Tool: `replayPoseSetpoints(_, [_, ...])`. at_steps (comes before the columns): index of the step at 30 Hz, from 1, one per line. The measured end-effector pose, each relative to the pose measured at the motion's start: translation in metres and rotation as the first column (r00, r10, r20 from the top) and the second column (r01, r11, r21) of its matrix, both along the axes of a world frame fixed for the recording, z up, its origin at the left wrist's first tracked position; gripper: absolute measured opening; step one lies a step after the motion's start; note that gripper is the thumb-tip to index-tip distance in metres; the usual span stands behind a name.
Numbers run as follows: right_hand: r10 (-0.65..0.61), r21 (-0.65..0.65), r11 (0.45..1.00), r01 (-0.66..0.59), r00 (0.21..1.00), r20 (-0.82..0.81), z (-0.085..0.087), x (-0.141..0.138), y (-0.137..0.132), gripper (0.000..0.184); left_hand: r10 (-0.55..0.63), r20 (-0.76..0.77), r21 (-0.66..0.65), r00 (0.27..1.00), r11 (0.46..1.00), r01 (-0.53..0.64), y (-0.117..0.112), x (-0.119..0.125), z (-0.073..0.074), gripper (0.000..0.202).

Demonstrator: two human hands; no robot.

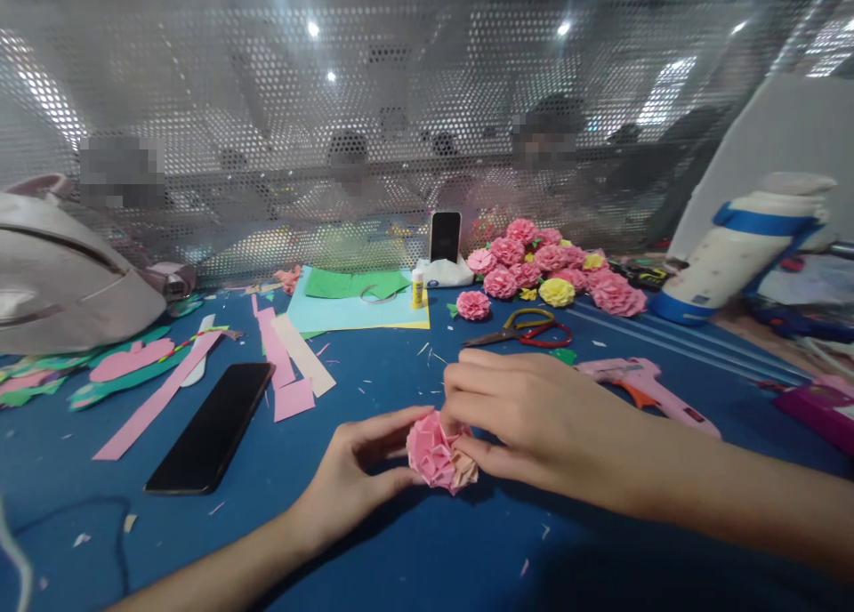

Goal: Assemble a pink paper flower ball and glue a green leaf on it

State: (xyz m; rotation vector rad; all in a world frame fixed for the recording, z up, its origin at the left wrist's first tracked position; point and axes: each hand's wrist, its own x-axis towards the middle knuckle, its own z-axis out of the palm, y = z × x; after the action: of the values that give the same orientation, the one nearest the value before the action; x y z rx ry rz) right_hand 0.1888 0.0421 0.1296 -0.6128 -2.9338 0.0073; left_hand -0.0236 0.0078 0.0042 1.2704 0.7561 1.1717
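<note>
A pink paper flower (437,454) with folded petals sits low over the blue table (374,541), held between both hands. My left hand (357,474) pinches its left side with thumb and fingers. From the right, my right hand (527,412) curls over the flower's top, fingertips pressed into the petals. A black phone (212,425) lies face up to the left of my hands.
A heap of finished pink and yellow paper flowers (547,269) lies at the back. Scissors (524,329), a pink glue gun (644,390), a glue stick (417,287), paper sheets (353,302) and pink strips (280,354) are scattered around. A white-blue bottle (740,247) lies right. Perforated metal screen behind.
</note>
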Motion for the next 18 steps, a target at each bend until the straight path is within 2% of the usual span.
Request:
replayPoseSetpoints(8, [0.004,-0.033,0.999,-0.004,1.0,-0.008,-0.005,0.0,-0.001,0.017,0.018,-0.03,0.006,0.999,1.0,-0.018,0.0,0.0,0.002,0.05])
replayPoseSetpoints(12, [0.004,-0.007,1.0,-0.004,0.999,-0.046,-0.009,0.0,-0.001,0.015,0.018,-0.024,0.004,1.0,1.0,-0.018,-0.001,0.0,0.001,0.049])
replayPoseSetpoints(15, [-0.011,-0.035,0.999,0.008,0.995,-0.097,-0.005,0.004,0.0,0.013,0.011,0.019,0.013,1.0,1.0,-0.011,-0.001,0.0,-0.001,0.049])
replayPoseSetpoints(18, [-0.036,-0.109,0.994,0.011,0.972,-0.231,0.005,0.012,0.002,0.009,0.014,0.049,0.069,0.999,0.997,-0.018,-0.001,0.0,-0.002,0.047])
